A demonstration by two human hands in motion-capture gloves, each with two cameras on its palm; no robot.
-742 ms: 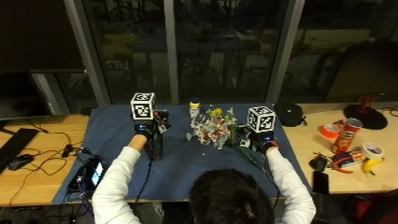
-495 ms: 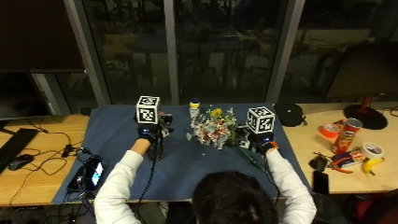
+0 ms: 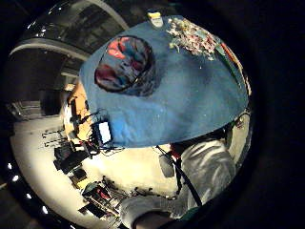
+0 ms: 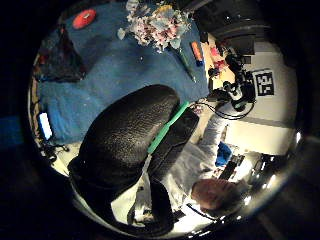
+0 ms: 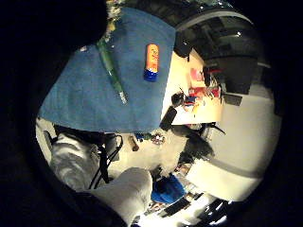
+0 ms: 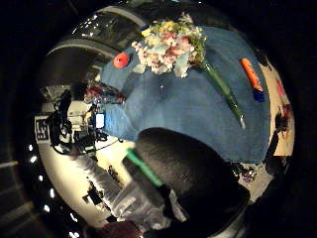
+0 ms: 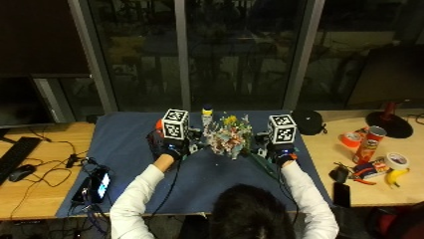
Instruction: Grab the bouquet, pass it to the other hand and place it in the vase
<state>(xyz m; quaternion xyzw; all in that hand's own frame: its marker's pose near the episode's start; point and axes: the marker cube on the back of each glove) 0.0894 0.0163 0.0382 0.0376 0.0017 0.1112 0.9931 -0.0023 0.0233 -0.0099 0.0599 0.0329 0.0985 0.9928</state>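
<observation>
The bouquet [image 7: 228,139] lies on the blue cloth [image 7: 126,144] between your hands, near the vase [image 7: 207,115]. Your left hand [image 7: 169,148] and right hand [image 7: 283,155] hold nothing; I cannot tell their finger spread. Grab the blooms instead of the green stem [image 6: 224,91] and petals may crush.

Blue cloth [image 7: 132,144] spread across the pale wooden worktop [image 7: 46,164]. On it, a bouquet [image 7: 228,137] mixing pink, white and yellow blooms, with a green stem [image 7: 262,167] trailing off it. Black gloves on both hands, left hand [image 7: 169,149] and right hand [image 7: 281,155], above white sleeves [image 7: 136,199]. Off to the side, a red can [image 7: 370,144], a yellow banana [image 7: 395,178] and an orange tape roll [image 7: 349,139].
</observation>
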